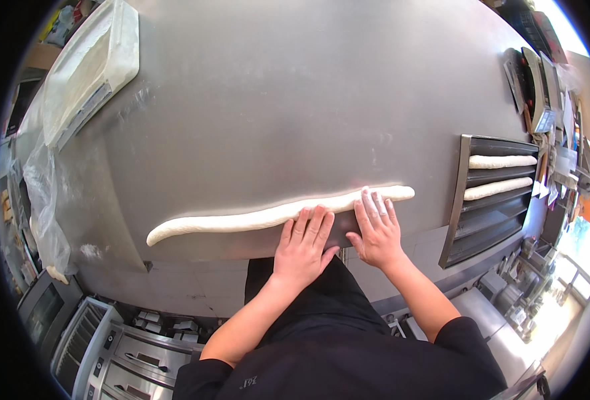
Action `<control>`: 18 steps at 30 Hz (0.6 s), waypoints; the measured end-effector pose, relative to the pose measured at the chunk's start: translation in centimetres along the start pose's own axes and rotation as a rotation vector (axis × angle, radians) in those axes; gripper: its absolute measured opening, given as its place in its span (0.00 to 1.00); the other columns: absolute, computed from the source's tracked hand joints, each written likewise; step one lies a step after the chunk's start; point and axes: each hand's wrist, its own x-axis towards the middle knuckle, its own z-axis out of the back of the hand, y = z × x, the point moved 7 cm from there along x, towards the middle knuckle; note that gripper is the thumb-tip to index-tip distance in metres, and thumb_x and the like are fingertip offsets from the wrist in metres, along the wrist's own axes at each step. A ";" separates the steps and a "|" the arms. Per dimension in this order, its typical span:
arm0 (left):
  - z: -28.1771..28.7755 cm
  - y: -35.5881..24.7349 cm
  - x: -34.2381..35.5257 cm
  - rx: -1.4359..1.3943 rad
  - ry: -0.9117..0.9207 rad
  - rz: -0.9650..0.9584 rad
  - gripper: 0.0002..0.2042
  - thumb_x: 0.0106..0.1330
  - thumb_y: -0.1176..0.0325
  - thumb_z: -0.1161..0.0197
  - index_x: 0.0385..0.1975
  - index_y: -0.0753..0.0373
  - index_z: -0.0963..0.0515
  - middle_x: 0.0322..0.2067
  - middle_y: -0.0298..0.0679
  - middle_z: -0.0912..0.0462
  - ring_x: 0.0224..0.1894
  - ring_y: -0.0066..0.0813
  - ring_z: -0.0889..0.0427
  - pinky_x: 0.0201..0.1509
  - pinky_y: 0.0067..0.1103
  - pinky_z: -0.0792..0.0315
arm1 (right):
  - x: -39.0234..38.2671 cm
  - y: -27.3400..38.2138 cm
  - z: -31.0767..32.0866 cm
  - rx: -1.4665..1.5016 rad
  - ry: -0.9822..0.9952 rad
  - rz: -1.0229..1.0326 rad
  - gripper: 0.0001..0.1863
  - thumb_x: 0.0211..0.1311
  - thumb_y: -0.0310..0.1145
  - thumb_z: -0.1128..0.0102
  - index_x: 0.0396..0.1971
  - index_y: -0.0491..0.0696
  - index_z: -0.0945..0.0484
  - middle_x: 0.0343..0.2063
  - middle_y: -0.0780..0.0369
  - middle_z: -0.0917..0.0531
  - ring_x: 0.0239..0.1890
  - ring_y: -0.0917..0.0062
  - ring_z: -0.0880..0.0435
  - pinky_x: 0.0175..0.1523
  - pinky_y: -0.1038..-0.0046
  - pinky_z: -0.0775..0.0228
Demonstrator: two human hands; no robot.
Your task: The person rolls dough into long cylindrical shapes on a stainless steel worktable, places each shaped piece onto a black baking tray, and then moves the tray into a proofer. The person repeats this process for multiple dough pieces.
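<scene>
A long rope of pale dough (231, 222) lies across the near part of a metal worktop (261, 100), its left end bending toward me. My left hand (301, 241) is open, with its fingertips resting on the middle of the dough rope. Farther right, my right hand (377, 231) lies open and flat, its fingers over the dough near the right end. Both thumbs point inward, and neither hand grips the dough.
At the right edge sits a dark grooved baking tray (463, 193) with two dough lengths (501, 162) in its channels. A floury white plastic tub (125, 50) stands far left, clear plastic sheeting (45, 207) below it. Various tools (535, 80) crowd the far right.
</scene>
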 end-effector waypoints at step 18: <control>3.7 8.9 6.1 -0.066 -0.104 0.200 0.46 0.78 0.38 0.32 0.89 0.59 0.34 0.90 0.60 0.42 0.92 0.62 0.47 0.92 0.56 0.56 | 9.8 -5.4 2.9 -0.144 -0.069 -0.031 0.40 0.83 0.51 0.41 0.87 0.48 0.31 0.87 0.43 0.35 0.90 0.43 0.39 0.89 0.38 0.51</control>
